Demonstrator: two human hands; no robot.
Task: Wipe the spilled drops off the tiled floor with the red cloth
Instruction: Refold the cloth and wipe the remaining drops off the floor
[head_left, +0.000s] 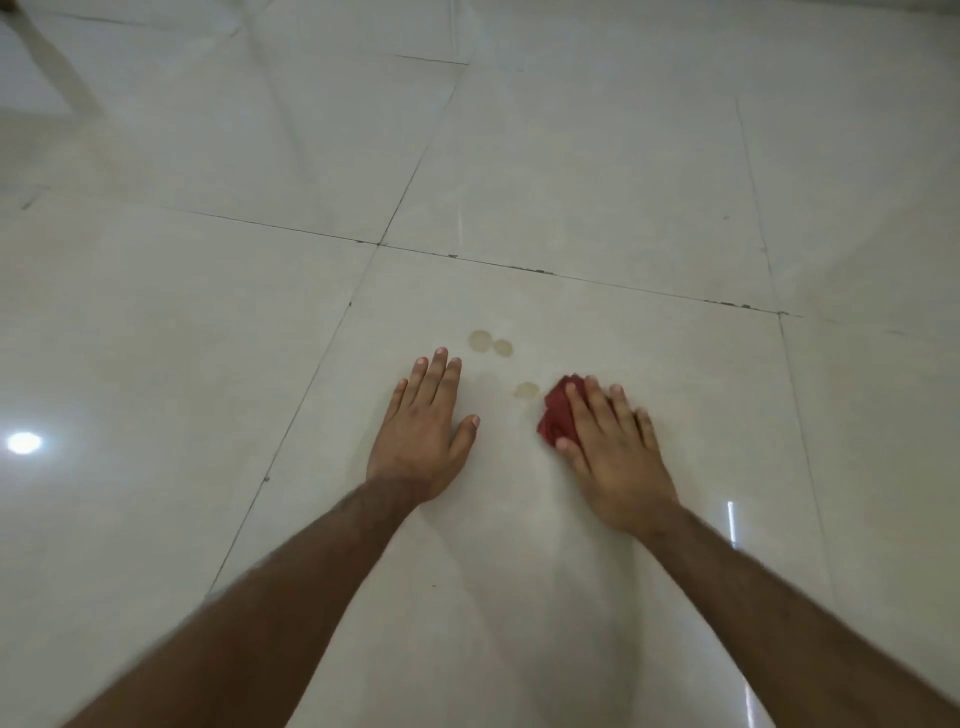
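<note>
Three pale yellowish drops lie on the glossy tiled floor (649, 218): a pair side by side (490, 344) and a single drop (526, 391) nearer me. A crumpled red cloth (556, 413) sits just right of the single drop, almost touching it. My right hand (613, 447) lies flat on top of the cloth with straight fingers, pressing it to the floor; the thumb rests at the cloth's near edge. My left hand (426, 426) rests palm down on the bare tile, left of the drops, fingers straight and together.
Dark grout lines cross the floor; one runs just beyond the drops (519, 267). A bright lamp reflection (24, 442) shines at the left. A pale leg of some furniture (57, 62) stands at the far left corner.
</note>
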